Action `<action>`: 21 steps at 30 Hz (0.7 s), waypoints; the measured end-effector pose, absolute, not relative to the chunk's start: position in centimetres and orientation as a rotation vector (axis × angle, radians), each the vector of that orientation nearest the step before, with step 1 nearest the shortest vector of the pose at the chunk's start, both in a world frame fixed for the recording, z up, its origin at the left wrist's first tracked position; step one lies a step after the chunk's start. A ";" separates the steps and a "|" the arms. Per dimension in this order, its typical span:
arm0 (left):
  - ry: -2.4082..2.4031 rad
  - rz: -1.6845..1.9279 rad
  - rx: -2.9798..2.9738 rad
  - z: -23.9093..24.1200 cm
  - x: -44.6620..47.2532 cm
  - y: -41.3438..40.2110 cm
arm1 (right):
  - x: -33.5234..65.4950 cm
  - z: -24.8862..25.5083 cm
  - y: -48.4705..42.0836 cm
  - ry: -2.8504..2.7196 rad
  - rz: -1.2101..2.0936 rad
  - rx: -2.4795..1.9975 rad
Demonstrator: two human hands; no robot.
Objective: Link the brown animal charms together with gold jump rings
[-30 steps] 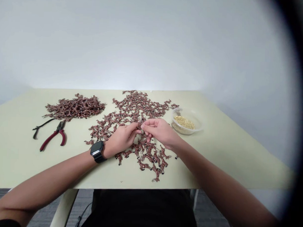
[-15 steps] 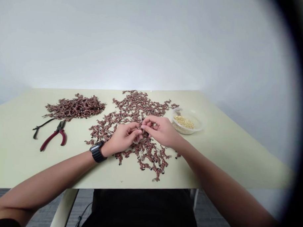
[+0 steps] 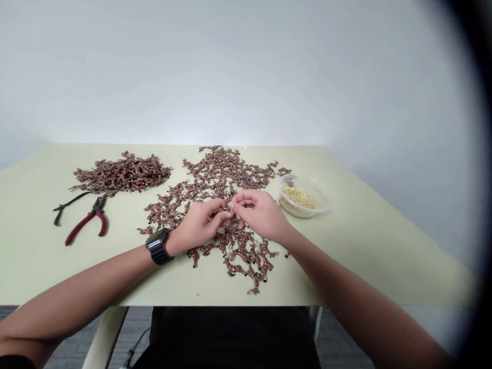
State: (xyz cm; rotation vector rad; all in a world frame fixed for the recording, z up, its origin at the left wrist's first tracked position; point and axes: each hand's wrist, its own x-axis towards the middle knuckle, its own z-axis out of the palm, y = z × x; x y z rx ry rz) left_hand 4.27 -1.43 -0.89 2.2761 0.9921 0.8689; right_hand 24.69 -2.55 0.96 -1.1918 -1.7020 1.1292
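My left hand (image 3: pixel 201 224), with a dark watch (image 3: pixel 158 246) on the wrist, is closed in a pinch. Right beside it, my right hand (image 3: pixel 261 216) pinches too, and the fingertips of both meet above a spread of small brown deer-shaped figures (image 3: pixel 243 254). Whatever sits between the fingers is too small and too covered to make out. More of these figures reach from the table's back edge to near its front. Just beyond my right hand stands a clear plastic tub (image 3: pixel 321 204) holding tiny gold-coloured pieces (image 3: pixel 300 197).
A dense heap of the same brown figures (image 3: pixel 121 173) lies at the back left of the pale yellow table (image 3: pixel 348 263). Pliers with red handles (image 3: pixel 85 228) and a thin black tool (image 3: pixel 70 202) rest in front of it. A white wall (image 3: pixel 193 69) stands behind.
My hands stay together in nearly the same place. Only the fingers and the right forearm have shifted slightly.
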 end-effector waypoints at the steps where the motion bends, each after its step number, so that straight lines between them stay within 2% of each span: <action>1: 1.024 0.880 2.346 -0.9 4.3 -1.4 | 24.7 1.0 -2.5 -1.685 1.160 -1.192; 5: 1.054 0.847 2.541 -1.2 4.1 -1.2 | 24.8 1.4 -2.6 -1.633 1.252 -1.194; 9: 0.934 0.845 2.863 -1.4 3.7 -0.9 | 24.8 1.6 -2.4 -1.452 1.529 -1.128; 12: 0.909 0.892 2.874 -1.2 3.6 -0.8 | 24.8 1.7 -2.3 -1.381 1.621 -1.068; 14: 0.967 0.906 2.713 -0.9 3.7 -0.9 | 24.9 1.9 -2.4 -1.433 1.545 -1.089; 21: 0.964 0.888 2.184 0.0 4.2 -1.6 | 25.3 2.6 -2.8 -1.775 0.926 -1.188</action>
